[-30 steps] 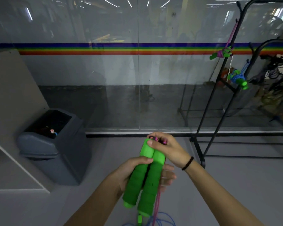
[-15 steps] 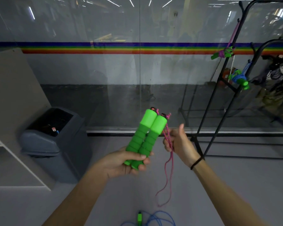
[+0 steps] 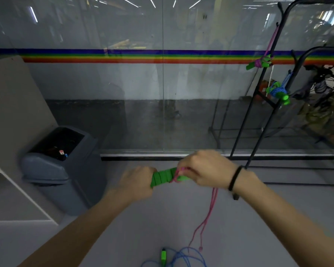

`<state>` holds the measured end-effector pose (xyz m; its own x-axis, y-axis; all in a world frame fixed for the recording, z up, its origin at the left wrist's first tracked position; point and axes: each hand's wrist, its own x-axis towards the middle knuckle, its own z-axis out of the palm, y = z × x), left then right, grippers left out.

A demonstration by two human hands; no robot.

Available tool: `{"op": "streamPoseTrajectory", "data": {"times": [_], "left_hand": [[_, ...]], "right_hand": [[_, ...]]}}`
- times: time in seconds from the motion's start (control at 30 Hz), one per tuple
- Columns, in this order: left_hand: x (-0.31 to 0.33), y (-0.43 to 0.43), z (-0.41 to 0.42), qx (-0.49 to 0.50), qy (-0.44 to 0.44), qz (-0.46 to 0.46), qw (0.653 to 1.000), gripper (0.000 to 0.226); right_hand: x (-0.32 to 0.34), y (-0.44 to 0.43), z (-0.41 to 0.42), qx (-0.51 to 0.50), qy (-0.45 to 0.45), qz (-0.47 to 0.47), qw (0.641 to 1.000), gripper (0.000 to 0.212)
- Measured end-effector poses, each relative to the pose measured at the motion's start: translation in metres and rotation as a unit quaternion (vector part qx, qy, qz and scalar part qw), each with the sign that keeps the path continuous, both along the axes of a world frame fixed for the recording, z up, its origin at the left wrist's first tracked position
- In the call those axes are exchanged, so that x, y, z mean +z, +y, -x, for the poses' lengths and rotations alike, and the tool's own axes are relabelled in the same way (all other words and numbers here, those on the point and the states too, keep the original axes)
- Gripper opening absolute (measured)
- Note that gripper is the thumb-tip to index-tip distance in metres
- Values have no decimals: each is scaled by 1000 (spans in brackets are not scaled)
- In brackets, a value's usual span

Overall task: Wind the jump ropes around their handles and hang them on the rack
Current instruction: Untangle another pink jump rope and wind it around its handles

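Observation:
My left hand grips one end of a pair of green foam handles, which lie almost level between my hands. At the other end my right hand pinches the pink rope against the handles; one turn of rope crosses the foam and the rest hangs down to the floor. A second rope, blue with a green handle, lies loose on the floor below. On the black rack at the right hang two wound ropes, a pink one and a blue one.
A grey open-topped bin stands at the left beside a pale panel and white shelf edges. A glass wall with a rainbow stripe runs across the back. Dark equipment sits behind the rack at the far right.
The handles have swung from upright to nearly level. My right hand has come in from beside them onto their right end, laying the pink rope across the foam.

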<state>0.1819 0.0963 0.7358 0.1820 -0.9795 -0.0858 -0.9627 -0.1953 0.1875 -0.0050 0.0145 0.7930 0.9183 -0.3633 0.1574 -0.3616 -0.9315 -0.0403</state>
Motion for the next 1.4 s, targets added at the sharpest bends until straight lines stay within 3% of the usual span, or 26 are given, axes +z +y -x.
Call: {"op": "streamPoseTrajectory", "data": {"times": [0.03, 0.1, 0.17, 0.27, 0.33, 0.37, 0.43, 0.5, 0.57, 0.63, 0.67, 0.73, 0.83, 0.93, 1.03, 1.13, 1.2, 1.27, 1.3, 1.4], "left_hand": [[2, 2, 1, -26, -20, -4, 999, 17], [10, 4, 0, -85, -40, -9, 996, 21], [18, 5, -6, -134, -11, -16, 991, 19], [24, 3, -17, -162, 172, 25, 971, 19], [26, 4, -19, -154, 327, 76, 929, 17], [27, 3, -19, -134, 379, 102, 910, 15], [29, 1, -18, -63, 437, 145, 886, 10], [26, -5, -20, 15, 447, 164, 879, 21], [22, -11, -20, 70, 428, 162, 887, 31], [17, -15, -20, 112, 364, 159, 911, 29], [16, -16, -19, 127, 318, 160, 926, 23], [19, -14, -16, 130, 210, 154, 956, 15], [25, -12, -7, 103, 37, 109, 988, 24], [32, -11, -3, 15, -49, 75, 996, 25], [39, -13, -9, -123, -18, 13, 992, 18], [40, -14, -16, -193, 133, 0, 972, 17], [37, -13, -20, -192, 249, 42, 948, 16], [35, -11, -19, -176, 339, 80, 921, 16], [34, -10, -19, -165, 378, 102, 905, 15], [32, -11, -16, -64, 479, 174, 858, 22]], "right_hand": [[4, -9, 1, -6, -12, -28, 1000, 19], [3, -26, -1, -8, -58, -177, 983, 13], [-4, -37, -1, -7, -141, -342, 929, 17], [-22, -39, 3, 0, -249, -505, 826, 17], [-38, -32, 2, -30, -316, -576, 754, 9], [-47, -26, -1, -59, -329, -585, 739, 16], [-62, -13, -8, -104, -313, -572, 751, 33], [-67, -1, -14, -133, -300, -540, 775, 36], [-60, 6, -14, -131, -266, -418, 859, 32], [-47, 7, -9, -93, -177, -261, 944, 23], [-39, 7, -7, -73, -129, -199, 969, 21], [-21, 5, -6, -55, -60, -109, 991, 21], [7, 2, -7, -45, -33, -22, 998, 21], [28, -14, -7, -52, -54, -28, 997, 19], [31, -32, -10, -28, -125, -205, 970, 16], [15, -40, -13, -7, -219, -404, 888, 7], [0, -42, -11, 1, -266, -507, 820, 12], [-16, -37, -10, -17, -313, -613, 725, 10], [-23, -32, -11, -38, -325, -627, 707, 9], [-44, -21, -13, -70, -300, -579, 755, 21]]}}
